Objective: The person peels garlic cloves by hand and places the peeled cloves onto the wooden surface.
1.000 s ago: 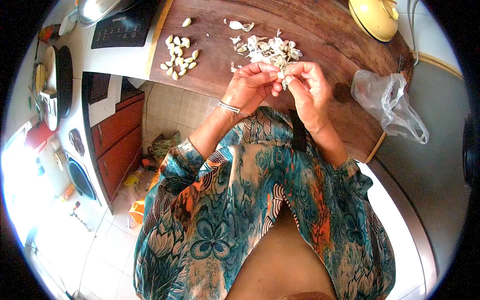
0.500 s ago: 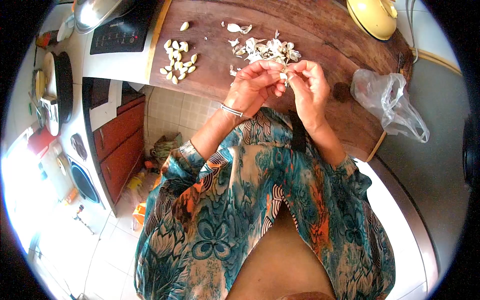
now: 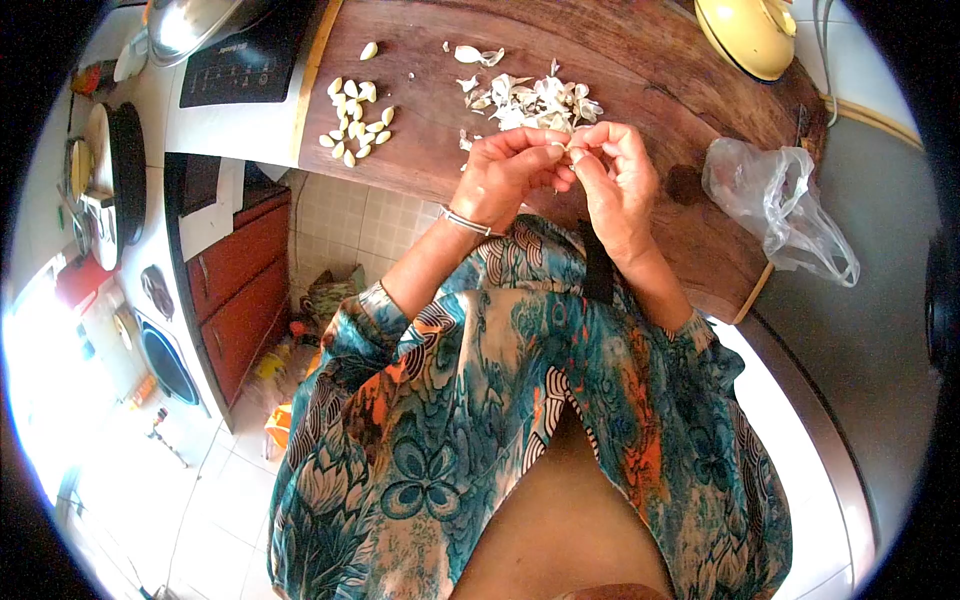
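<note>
Fingertips of my left hand [image 3: 503, 178] and my right hand [image 3: 618, 190] meet over the near edge of the wooden tabletop. Both are closed in a pinch on a small garlic clove [image 3: 566, 155], mostly covered by the fingers. Just beyond them lies a heap of papery garlic skins [image 3: 540, 100]. Off to the left, peeled garlic cloves [image 3: 352, 120] are scattered in a loose group, with a single clove [image 3: 369, 50] apart from it. Another whitish clove with skin [image 3: 468, 54] rests behind the heap.
A crumpled clear plastic bag [image 3: 770, 200] lies at the table's right edge. The yellow lidded pot [image 3: 750, 35] stands at the back right. To the left is a black cooktop [image 3: 240, 75] with a metal pan [image 3: 195, 25], above red drawers [image 3: 240, 265].
My fingers have closed further over the clove, so less of its pale surface shows. Both hands stay in nearly the same place.
</note>
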